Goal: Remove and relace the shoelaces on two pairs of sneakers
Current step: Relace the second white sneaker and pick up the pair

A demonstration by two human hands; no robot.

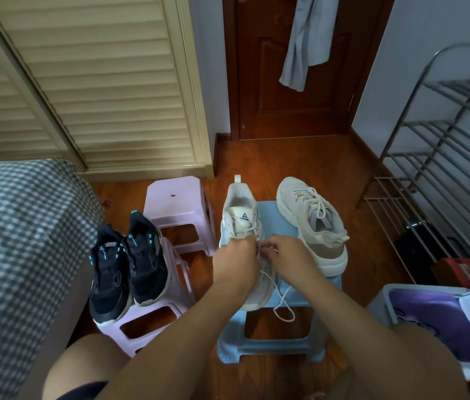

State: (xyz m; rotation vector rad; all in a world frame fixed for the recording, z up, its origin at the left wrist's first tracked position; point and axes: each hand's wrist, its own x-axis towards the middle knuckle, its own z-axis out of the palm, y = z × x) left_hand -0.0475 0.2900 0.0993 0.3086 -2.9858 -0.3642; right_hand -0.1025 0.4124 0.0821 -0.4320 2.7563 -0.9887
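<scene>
Flanking the laced white sneaker (243, 223): beige sneaker (311, 220), black sneakers (128, 261).

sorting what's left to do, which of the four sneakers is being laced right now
The left white sneaker on the blue stool; both hands pinch its lace. The black pair sits untouched.

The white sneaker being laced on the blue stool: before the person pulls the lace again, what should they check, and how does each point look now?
1. White sneaker rests on the blue stool: ok.
2. Left hand has a grip on the white shoelace: ok, fingers curled at the eyelets.
3. Right hand pinches the lace: ok.
4. Loose lace end clear of snags: ok, it hangs free over the stool's front edge.
5. Lace through the correct eyelet: cannot tell, hands hide it.
6. Beige sneaker out of the way: ok, beside on the same stool.
</scene>
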